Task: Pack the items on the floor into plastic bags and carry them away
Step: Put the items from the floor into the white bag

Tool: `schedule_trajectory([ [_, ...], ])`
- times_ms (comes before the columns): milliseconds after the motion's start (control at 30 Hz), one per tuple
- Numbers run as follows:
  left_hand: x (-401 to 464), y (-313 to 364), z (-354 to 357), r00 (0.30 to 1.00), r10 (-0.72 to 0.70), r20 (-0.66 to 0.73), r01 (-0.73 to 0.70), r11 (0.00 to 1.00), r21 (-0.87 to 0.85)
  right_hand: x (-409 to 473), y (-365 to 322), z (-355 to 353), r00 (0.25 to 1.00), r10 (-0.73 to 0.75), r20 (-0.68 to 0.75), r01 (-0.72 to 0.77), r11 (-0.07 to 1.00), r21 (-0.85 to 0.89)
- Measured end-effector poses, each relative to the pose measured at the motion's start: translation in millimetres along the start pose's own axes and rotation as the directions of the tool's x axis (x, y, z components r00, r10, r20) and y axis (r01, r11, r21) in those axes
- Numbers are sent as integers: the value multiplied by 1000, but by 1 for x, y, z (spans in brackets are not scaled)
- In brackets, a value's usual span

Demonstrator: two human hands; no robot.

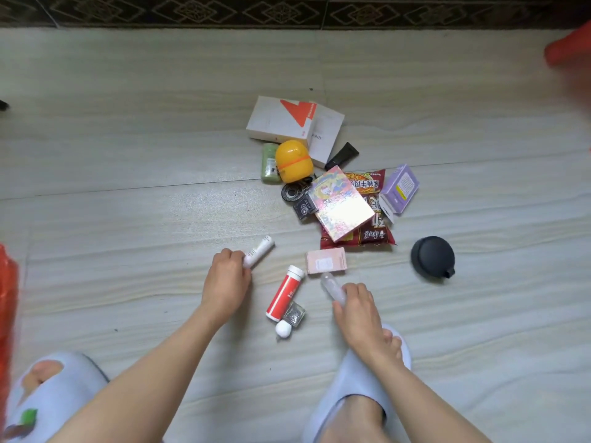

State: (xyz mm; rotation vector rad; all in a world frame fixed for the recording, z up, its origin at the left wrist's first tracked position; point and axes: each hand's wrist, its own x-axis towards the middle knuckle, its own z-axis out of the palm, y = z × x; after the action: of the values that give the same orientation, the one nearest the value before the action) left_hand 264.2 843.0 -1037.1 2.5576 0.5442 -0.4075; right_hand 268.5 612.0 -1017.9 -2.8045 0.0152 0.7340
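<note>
The left hand [225,276] grips a white tube [259,251] whose long axis points toward one o'clock. The right hand [355,303] grips a clear bottle [332,287] pointing toward eleven; the red tube [285,294] lies between them.

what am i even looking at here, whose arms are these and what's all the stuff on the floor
This is one picture from a camera worn on a person's head, looking down at their own arms and slippered feet. No robot here.

The left hand grips a white tube. The right hand grips a small clear bottle.

On the pale floor lies a pile: white boxes, a yellow egg-shaped capsule, a colourful flat box on red snack bags, a purple box. Nearer are a pink box, a red and white tube and a dark round case. The orange at the left edge looks like a plastic bag.
</note>
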Motion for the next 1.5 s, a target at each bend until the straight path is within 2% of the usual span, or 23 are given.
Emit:
schedule_trajectory([
  [167, 2, 7, -26, 999, 36, -14, -37, 996, -87, -13, -27, -22, 989, -67, -128, 90, 978, 190],
  [267, 1, 21, -62, 995, 84, -61, -93, 984, -155, -16, -57, -44, 970, -120, -213, 172, 954, 247],
  [467, -19, 7, -181, 952, 93, -293, -166, 957, -236, -37, -162, -102, 914, -260, -310, 363, 865, 345],
  [600, -51, -36, -251, 903, 75, -423, -172, 965, -197, -64, -233, -119, 867, -408, -286, 491, 798, 349],
  [733, -84, -91, -311, 866, 43, -499, -113, 987, -111, -96, -308, -118, 775, -581, -248, 631, 736, 246],
  [867, -118, -150, -352, 856, -109, -506, 41, 989, -143, -123, -382, -106, 682, -707, -187, 731, 654, 194],
  [967, -147, -209, -357, 835, -240, -496, 167, 968, -188, -138, -433, -84, 621, -776, -114, 779, 594, 201],
  [1033, -164, -249, -347, 788, -378, -486, 279, 923, -266, -145, -463, -63, 595, -802, -47, 792, 576, 203],
  [1167, -190, -315, -311, 649, -653, -390, 465, 746, -476, -160, -515, -4, 562, -824, 73, 795, 562, 229],
  [1333, -195, -364, -270, 548, -744, -382, 463, 650, -602, -169, -563, 71, 553, -808, 204, 756, 590, 283],
  [1433, -189, -382, -258, 447, -806, -388, 457, 578, -676, -163, -579, 103, 557, -802, 217, 759, 598, 258],
  [1500, -181, -388, -257, 363, -854, -373, 429, 509, -747, -161, -582, 112, 516, -838, 178, 798, 546, 254],
])
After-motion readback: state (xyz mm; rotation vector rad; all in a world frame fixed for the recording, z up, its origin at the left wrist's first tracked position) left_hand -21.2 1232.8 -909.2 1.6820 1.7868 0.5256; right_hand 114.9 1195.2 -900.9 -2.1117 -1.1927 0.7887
